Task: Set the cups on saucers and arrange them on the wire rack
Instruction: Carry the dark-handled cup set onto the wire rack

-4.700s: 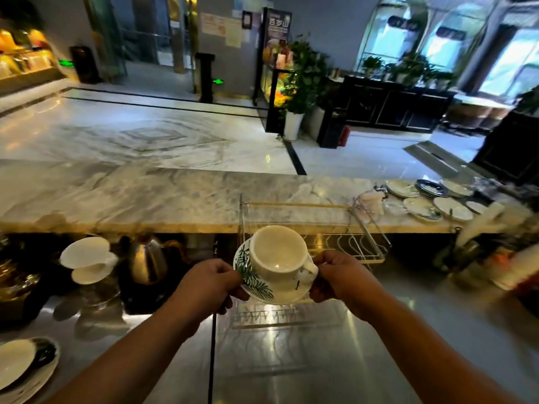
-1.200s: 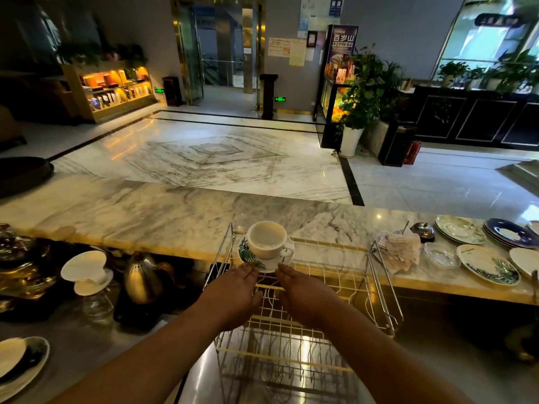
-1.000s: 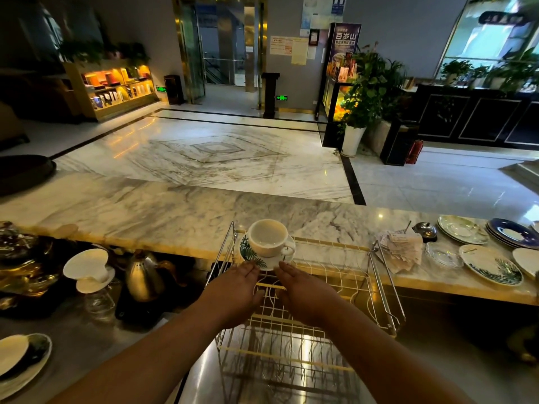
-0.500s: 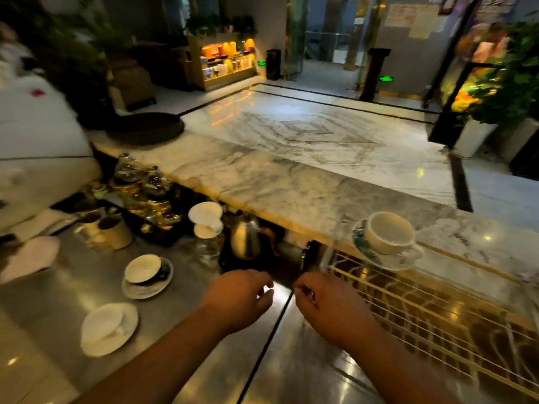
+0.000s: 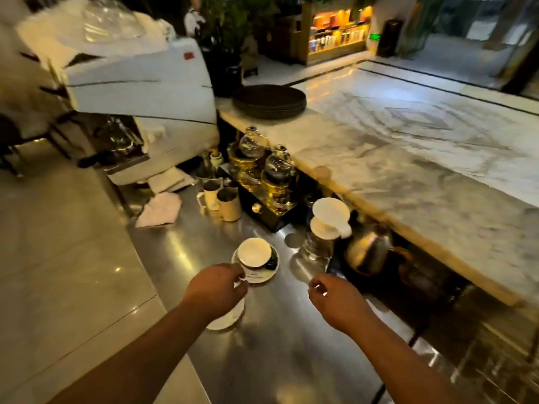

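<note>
A white cup stands on a leaf-patterned saucer on the steel counter. My left hand is at that saucer's near rim, fingers curled loosely downward, with no grip showing. Beneath its wrist lies a second white saucer, mostly hidden. My right hand hovers over the counter to the right, loosely curled and holding nothing. The wire rack and the cup set on it are out of view to the right.
A glass server with a white dripper, a steel kettle, metal pitchers and syphon brewers crowd the counter's back. A marble bar top carries stacked dark plates. A white espresso machine stands at left.
My view has swung further left, away from the rack. Both hands have moved left along the counter, and my left hand has reached the cup and saucer there.
</note>
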`<control>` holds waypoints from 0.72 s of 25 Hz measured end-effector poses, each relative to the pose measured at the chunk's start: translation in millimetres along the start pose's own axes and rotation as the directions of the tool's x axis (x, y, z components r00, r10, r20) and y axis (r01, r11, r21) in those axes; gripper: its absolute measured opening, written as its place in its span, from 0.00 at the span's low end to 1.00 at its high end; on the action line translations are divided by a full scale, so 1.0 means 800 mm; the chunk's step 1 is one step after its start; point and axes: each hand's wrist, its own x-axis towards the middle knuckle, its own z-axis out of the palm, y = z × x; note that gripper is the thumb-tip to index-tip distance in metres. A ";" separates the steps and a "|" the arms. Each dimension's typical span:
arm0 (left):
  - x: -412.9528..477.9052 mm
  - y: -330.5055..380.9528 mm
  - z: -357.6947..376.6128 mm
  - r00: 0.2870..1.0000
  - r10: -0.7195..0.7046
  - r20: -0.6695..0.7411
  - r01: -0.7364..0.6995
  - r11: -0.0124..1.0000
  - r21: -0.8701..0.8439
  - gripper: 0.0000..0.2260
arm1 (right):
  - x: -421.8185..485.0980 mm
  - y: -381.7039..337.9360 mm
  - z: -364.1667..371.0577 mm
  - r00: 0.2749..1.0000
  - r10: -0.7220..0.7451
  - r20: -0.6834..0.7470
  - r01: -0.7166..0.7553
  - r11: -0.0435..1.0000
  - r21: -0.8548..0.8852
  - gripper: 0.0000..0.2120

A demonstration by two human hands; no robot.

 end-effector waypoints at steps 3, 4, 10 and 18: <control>0.041 -0.063 0.009 0.991 -0.118 0.061 0.119 0.993 -0.021 0.14 | 0.066 -0.012 0.042 0.995 0.060 0.077 -0.063 0.998 0.031 0.12; 0.056 -0.081 0.014 0.984 -0.152 0.092 0.157 0.987 -0.043 0.15 | 0.087 -0.013 0.054 0.991 0.081 0.106 -0.086 0.995 0.049 0.13; 0.147 -0.131 0.059 0.942 -0.210 0.261 0.264 0.946 -0.191 0.24 | 0.178 -0.002 0.122 0.925 0.302 0.230 -0.359 0.894 0.268 0.20; 0.219 -0.142 0.107 0.903 -0.264 0.339 0.376 0.866 -0.329 0.17 | 0.246 0.008 0.149 0.784 0.318 0.532 -0.616 0.497 0.611 0.11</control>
